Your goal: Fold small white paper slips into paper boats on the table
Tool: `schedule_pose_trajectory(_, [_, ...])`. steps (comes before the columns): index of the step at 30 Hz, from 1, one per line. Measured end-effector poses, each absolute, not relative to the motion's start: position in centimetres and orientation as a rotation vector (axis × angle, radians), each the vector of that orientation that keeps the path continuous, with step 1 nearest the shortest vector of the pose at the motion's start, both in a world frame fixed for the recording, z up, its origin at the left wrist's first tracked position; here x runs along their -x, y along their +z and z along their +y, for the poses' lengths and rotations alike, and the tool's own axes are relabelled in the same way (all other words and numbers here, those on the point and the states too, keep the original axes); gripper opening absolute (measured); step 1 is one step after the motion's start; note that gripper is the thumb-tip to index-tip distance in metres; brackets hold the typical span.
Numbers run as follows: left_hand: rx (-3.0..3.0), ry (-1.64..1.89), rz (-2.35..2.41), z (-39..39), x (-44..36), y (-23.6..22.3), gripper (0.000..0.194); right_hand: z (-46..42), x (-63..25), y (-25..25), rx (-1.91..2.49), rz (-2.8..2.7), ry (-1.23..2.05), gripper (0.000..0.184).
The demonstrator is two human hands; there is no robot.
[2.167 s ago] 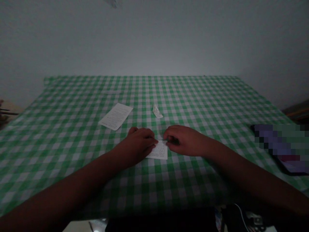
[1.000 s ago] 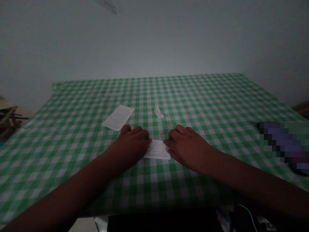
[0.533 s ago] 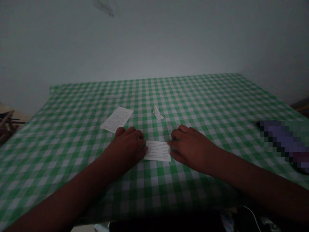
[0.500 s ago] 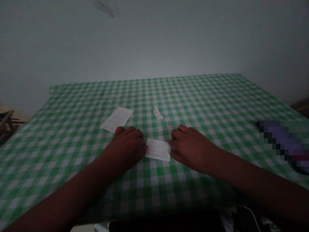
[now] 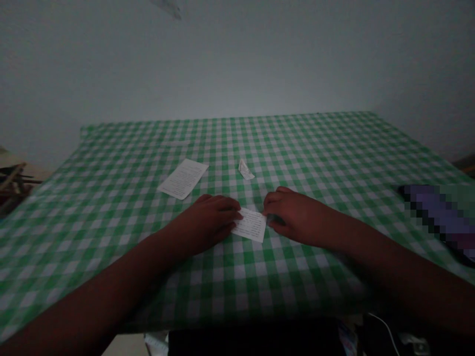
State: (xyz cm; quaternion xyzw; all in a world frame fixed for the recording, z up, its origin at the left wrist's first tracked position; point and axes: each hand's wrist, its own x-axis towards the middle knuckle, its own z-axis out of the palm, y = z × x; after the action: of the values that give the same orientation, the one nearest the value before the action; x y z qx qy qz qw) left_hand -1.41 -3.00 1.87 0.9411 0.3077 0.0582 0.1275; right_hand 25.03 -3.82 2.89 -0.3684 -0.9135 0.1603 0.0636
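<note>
A small sheet of printed paper (image 5: 250,226) lies on the checked cloth between my hands, tilted slightly. My left hand (image 5: 213,220) rests on its left part, fingers stretched out over the edge and hiding that end. At the upper right corner, a fingertip of my right hand (image 5: 291,215) touches the sheet. The fingers of that hand are bent, and its thumb stands apart from them, just right of the paper. Beyond my left hand lies a larger printed sheet (image 5: 184,179). A small creased piece of paper (image 5: 245,170) sits farther back, near the middle.
A green and white checked tablecloth (image 5: 319,158) covers the table, which meets a pale wall (image 5: 237,64) at the back. On the right lies a dark-edged purplish object (image 5: 436,212), partly pixelated. A white cable (image 5: 386,329) shows below the front edge.
My left hand has moved right and now covers more of the small sheet's left end. The sheet sits a little more tilted. My right hand stays by its right edge; the view has shifted slightly.
</note>
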Motion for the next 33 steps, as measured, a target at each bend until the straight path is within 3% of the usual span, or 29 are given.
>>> schedule_pose_trajectory(8, [-2.738,0.168,0.964,-3.4,1.1,1.8,0.02,-3.2,-24.8,2.8,0.972,-2.764,0.577,0.009])
schedule_pose_trajectory(20, [-2.739,0.21,0.97,-4.3,-0.1,2.0,0.047,-3.0,-24.4,2.0,0.994,-2.81,0.374,0.012])
schedule_pose_trajectory(28, [-2.633,0.233,1.045,-3.6,-0.2,1.4,0.025,-2.7,-24.5,1.2,1.027,-2.714,0.493,0.017])
schedule_pose_trajectory(33, [-2.578,0.248,1.004,-3.1,0.4,1.2,0.02,-2.8,-24.8,1.7,0.944,-2.676,0.536,0.034])
